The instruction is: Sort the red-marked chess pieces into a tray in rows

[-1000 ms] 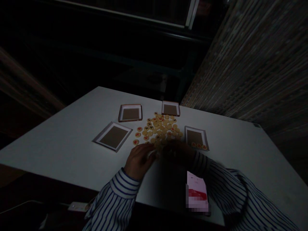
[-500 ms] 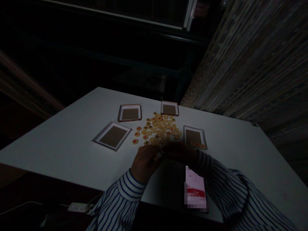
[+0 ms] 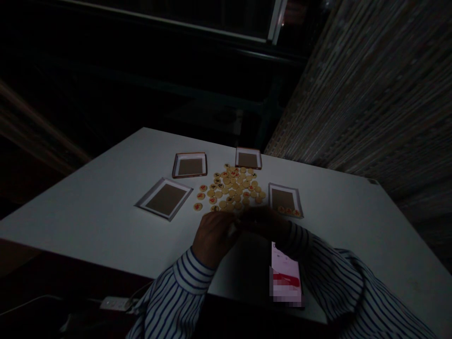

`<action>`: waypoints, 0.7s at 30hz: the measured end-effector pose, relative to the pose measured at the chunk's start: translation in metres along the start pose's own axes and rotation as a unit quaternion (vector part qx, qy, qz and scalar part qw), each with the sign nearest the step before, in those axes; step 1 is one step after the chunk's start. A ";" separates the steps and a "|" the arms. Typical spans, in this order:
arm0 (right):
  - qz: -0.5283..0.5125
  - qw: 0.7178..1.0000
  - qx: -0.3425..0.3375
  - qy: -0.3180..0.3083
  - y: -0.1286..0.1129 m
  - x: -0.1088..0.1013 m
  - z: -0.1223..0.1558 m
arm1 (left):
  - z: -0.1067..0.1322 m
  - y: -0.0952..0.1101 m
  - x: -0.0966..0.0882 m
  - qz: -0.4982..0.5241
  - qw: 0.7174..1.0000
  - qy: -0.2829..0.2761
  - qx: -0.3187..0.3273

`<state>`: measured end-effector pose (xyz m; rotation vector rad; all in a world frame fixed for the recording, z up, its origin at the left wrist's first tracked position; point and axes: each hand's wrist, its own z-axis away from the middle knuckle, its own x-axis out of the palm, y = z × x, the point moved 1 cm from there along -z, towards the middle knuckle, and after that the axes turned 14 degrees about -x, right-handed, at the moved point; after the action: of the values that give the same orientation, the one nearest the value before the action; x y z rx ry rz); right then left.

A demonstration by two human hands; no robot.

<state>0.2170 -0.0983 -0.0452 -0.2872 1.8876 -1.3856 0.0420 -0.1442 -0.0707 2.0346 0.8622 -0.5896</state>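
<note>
Fingers (image 3: 217, 220) of the left hand (image 3: 213, 238) are bent and held close together at the lower center of the frame, their tips brought up against those of the right hand (image 3: 266, 223), which is sunk in shadow; whether a piece is clamped in either hand cannot be told. Both wrists are covered by blue-striped sleeves (image 3: 192, 275).

Just above the hands, at mid-frame, a loose cluster of round tan game pieces (image 3: 235, 183) is spread on a white table (image 3: 102, 197). Some are marked with red or black characters too small to be read; others are seen with plain tops.

The cluster is ringed by four shallow trays: a left tray (image 3: 165, 197), an upper-left tray (image 3: 190, 165), an upper-right tray (image 3: 248, 160) and a right tray (image 3: 282, 195). Three red-marked pieces (image 3: 289, 211) are lined up along the near edge of the right tray.

At lower right, a lit phone (image 3: 286, 263) is partly covered by the right sleeve; a red band is shown on its pinkish screen, the lower part is pixelated, and the small text cannot be made out. A white power strip (image 3: 115, 303) is seen at lower left, and the right side is filled by a string curtain (image 3: 335, 94).
</note>
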 end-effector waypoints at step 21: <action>0.004 1.000 0.009 0.006 0.002 0.000 0.000 | 0.003 -0.002 0.008 -0.004 1.000 -0.009 0.009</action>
<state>0.2173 -0.0975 -0.0473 -0.2636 1.8837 -1.4005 0.0448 -0.1430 -0.0788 2.0396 0.8572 -0.6206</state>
